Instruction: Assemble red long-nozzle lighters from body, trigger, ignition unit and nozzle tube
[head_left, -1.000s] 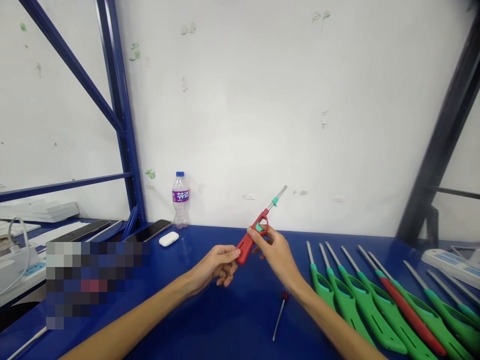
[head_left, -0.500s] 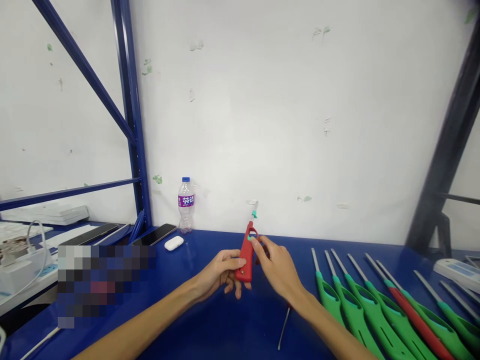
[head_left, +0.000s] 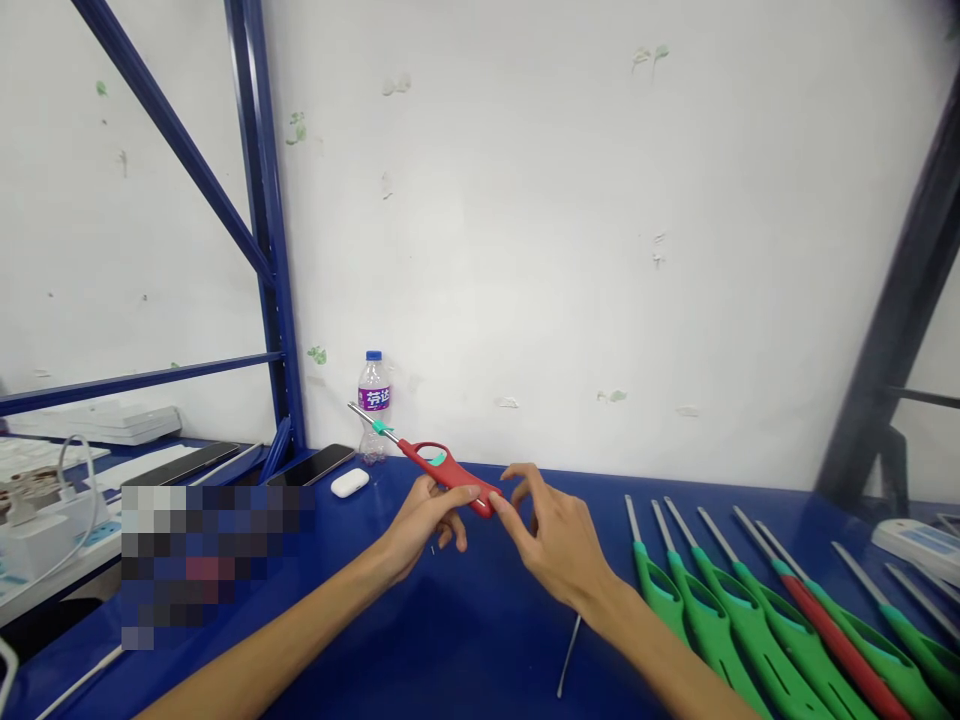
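A red long-necked gas lighter with a teal trigger and a teal collar on its metal tube is held above the blue tabletop, its tube pointing up and to the left. My left hand is closed on the handle, thumb on top. At the handle's butt end, my right hand grips with its thumb, while the index finger arches above, off the lighter. Its other fingertips are partly hidden. Below my right wrist lies a thin metal rod, whose upper end is hidden.
Several green lighters and a red one lie in a row at right. A bottle, a white earbud case and a phone are at back left. Chargers and cables sit far left, beside a blurred patch.
The red lighter has swung from nearly upright to pointing up-left. My right hand has shifted from near its trigger to its butt end. My left hand still holds the handle.
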